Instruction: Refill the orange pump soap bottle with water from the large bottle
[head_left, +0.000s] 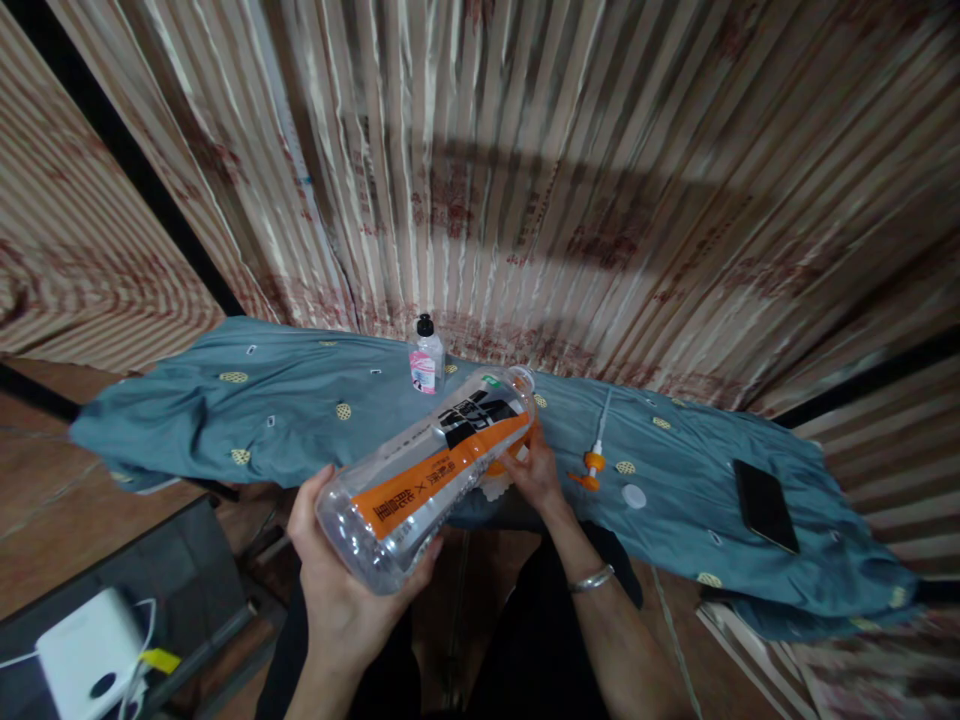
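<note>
A large clear plastic bottle (427,475) with an orange and black label lies tilted between my hands, its open neck pointing away toward the table. My left hand (337,585) cups its base from below. My right hand (534,470) grips the bottle near its shoulder, over the front edge of the table covered in a blue-green patterned cloth (285,410). An orange pump top with a white tube (594,462) lies on the cloth just right of my right hand, with a small white cap (634,495) beside it.
A small clear bottle with a black cap and pink label (427,358) stands at the back of the table. A dark phone (765,503) lies at the right. A white device with cables (94,655) sits at the lower left. Striped curtains (525,170) hang behind.
</note>
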